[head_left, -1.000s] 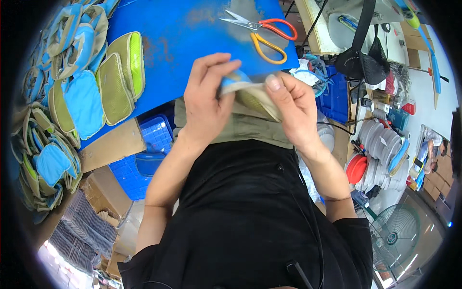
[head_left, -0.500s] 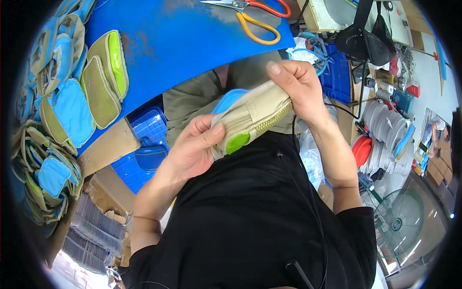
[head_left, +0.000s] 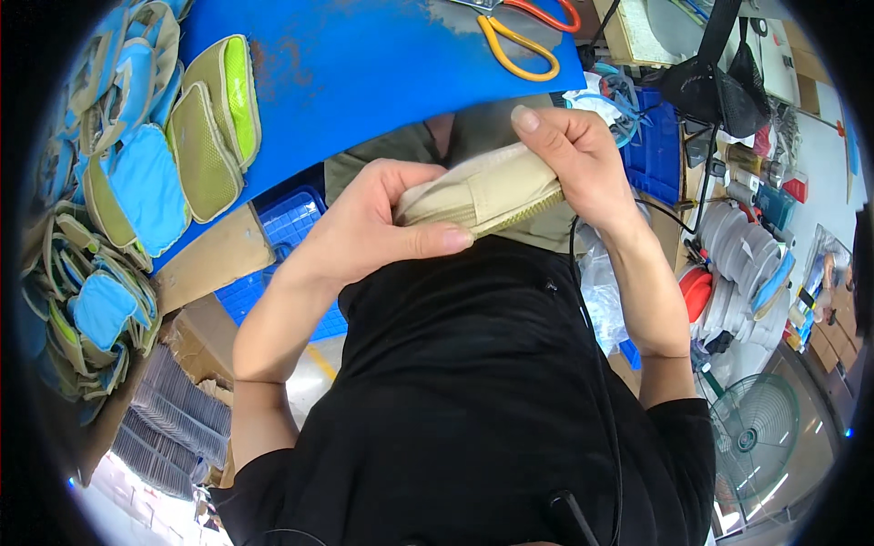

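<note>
Between my hands, above my lap, is a beige fabric pouch (head_left: 496,193) with an olive mesh strip along its lower side. My left hand (head_left: 387,218) is closed round the pouch's left end, thumb along the near side and fingers behind. My right hand (head_left: 578,159) pinches the other end, thumb on top. The pouch is tilted, its right end higher, and its far side is hidden from me. Similar olive mesh pouches with green sides (head_left: 211,146) lie on the table's left edge, beside a light blue fabric piece (head_left: 146,191).
Scissors with orange and red handles (head_left: 521,55) lie on the blue table (head_left: 364,64). Heaped pouches (head_left: 105,309) fill the left side, above stacked grey sheets (head_left: 182,409). A blue basket (head_left: 289,223) sits below the table. On the right are white reels (head_left: 733,255) and a fan (head_left: 751,437).
My left hand has shifted along the pouch, its thumb now on the near side. The green patch and blue part seen before are now out of sight.
</note>
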`<state>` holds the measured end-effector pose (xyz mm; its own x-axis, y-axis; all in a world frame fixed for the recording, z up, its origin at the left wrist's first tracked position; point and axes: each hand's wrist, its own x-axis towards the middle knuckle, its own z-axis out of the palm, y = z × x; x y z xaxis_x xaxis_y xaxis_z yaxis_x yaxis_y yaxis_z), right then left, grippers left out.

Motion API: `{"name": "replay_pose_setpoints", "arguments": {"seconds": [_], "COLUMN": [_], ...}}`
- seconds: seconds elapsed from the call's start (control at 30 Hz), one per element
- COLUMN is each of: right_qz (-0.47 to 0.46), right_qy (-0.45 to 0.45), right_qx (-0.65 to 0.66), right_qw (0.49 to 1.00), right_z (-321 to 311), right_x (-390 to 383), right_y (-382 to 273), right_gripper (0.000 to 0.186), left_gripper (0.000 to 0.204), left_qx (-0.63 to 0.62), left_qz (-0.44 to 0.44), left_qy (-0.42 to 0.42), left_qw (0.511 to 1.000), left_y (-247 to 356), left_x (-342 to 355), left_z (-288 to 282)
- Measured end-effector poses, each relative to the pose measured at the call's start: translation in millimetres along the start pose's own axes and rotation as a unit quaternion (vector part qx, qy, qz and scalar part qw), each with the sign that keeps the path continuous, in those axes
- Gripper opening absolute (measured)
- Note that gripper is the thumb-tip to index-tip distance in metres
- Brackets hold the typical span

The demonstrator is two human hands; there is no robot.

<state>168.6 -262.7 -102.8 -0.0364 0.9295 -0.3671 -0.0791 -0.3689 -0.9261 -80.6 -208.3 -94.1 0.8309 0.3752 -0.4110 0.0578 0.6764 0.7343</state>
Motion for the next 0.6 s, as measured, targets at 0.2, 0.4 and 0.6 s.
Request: {"name": "replay_pose_setpoints", "arguments": {"seconds": [0.2,0.4,0.6], "right_qz": [0.027,-0.053,-0.087], "right_qy": [0.011,0.047,0.009], "right_qx": [0.063,-0.146,-0.246], "right_qw": [0.998,0.987,0.965], "right_z": [1,-11,10], "right_x": [2,7,5], "right_y": [2,4,-39], "right_gripper": [0.046,0.042,0.043], "left_gripper": [0.056,0.041,0.028], "left_qx": [-0.114,-0.011,-0.046], "left_qz": [0.025,0.027,0.035], "left_qy": [0.005,-0.004,0.066], "left_qw": [0.993,1.000,0.996], "left_y": [-11,-2,16], "left_x": [8,23,53], "left_z": [-9,-27,7]}}
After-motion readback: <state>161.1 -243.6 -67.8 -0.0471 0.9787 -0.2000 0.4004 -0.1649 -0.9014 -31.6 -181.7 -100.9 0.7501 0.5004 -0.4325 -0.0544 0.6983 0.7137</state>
